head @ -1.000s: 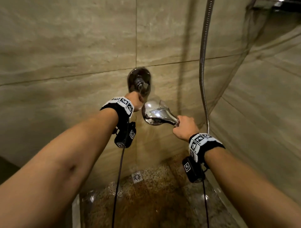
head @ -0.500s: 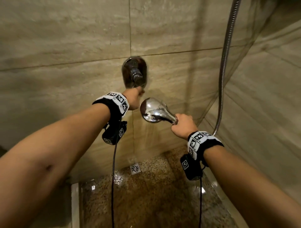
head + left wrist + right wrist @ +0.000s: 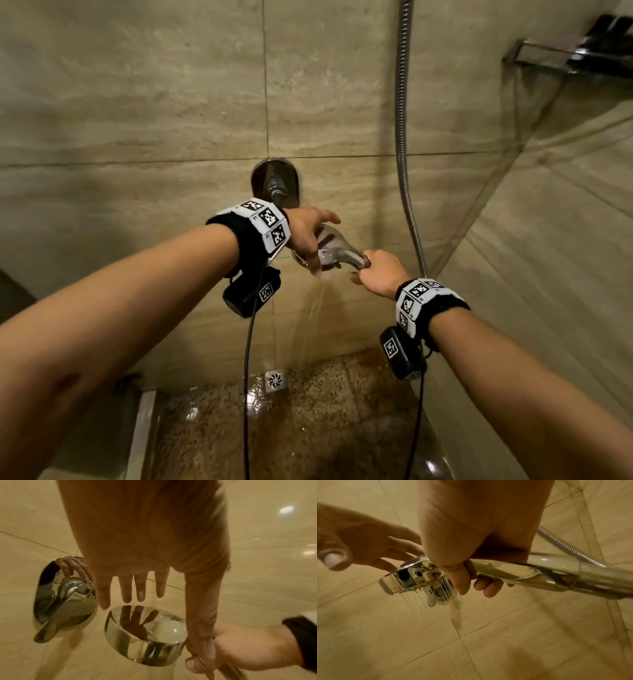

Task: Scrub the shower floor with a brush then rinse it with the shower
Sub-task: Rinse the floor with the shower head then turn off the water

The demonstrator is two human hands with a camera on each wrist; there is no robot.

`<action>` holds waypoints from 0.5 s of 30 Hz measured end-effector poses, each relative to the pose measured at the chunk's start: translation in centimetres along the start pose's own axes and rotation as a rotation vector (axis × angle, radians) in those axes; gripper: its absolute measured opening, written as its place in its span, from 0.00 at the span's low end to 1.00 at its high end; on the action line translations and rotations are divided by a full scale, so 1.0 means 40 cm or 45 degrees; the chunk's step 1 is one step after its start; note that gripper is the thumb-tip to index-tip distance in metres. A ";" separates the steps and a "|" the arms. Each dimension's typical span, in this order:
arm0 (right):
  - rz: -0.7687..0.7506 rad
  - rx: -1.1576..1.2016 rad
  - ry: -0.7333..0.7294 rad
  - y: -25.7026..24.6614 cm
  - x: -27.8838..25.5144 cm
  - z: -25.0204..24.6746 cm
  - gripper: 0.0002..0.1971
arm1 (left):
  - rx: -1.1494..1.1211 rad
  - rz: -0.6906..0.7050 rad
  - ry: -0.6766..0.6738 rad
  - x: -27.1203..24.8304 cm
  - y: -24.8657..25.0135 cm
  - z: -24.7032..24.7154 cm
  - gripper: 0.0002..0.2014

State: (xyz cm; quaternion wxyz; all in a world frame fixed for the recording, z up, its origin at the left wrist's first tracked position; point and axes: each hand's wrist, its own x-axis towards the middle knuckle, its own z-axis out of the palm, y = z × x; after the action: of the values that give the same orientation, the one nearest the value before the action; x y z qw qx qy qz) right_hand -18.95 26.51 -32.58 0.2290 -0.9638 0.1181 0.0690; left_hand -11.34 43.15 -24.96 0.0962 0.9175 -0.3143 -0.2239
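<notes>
My right hand [image 3: 380, 274] grips the handle [image 3: 539, 574] of the chrome shower head [image 3: 334, 246], held level in front of the tiled wall. Thin jets of water [image 3: 412, 601] fall from its face toward the speckled shower floor [image 3: 308, 428]. My left hand [image 3: 308, 236] lies spread just over the back of the head [image 3: 145, 635], its fingers [image 3: 140, 588] straight. Whether they touch it I cannot tell. The chrome tap lever [image 3: 65, 595] on the wall stands free, left of the left hand. No brush is in view.
The metal hose [image 3: 402, 137] hangs down the wall right of the tap. A square drain [image 3: 274, 380] sits at the floor's far edge. A metal shelf [image 3: 599, 48] juts out high on the right wall. A white threshold [image 3: 140, 435] borders the wet floor on the left.
My left hand has let go of the tap lever and moved right and down over the shower head, fingers spread. Water now runs from the head. The right hand keeps its grip.
</notes>
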 end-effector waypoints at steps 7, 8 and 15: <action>-0.104 -0.002 -0.002 0.032 -0.029 -0.055 0.09 | 0.102 -0.104 0.065 -0.002 0.073 0.032 0.56; -0.123 -0.009 -0.003 0.033 -0.035 -0.060 0.09 | 0.116 -0.112 0.071 -0.006 0.081 0.036 0.56; -0.220 -0.001 0.012 0.026 -0.072 -0.079 0.10 | 0.258 -0.143 0.211 -0.047 0.113 0.044 0.49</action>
State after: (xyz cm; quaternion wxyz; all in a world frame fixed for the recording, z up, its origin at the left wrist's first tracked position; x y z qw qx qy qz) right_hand -21.75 24.75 -29.67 0.2330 -0.9708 0.0355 0.0446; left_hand -15.93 40.72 -24.42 0.0160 0.9540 -0.2745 -0.1196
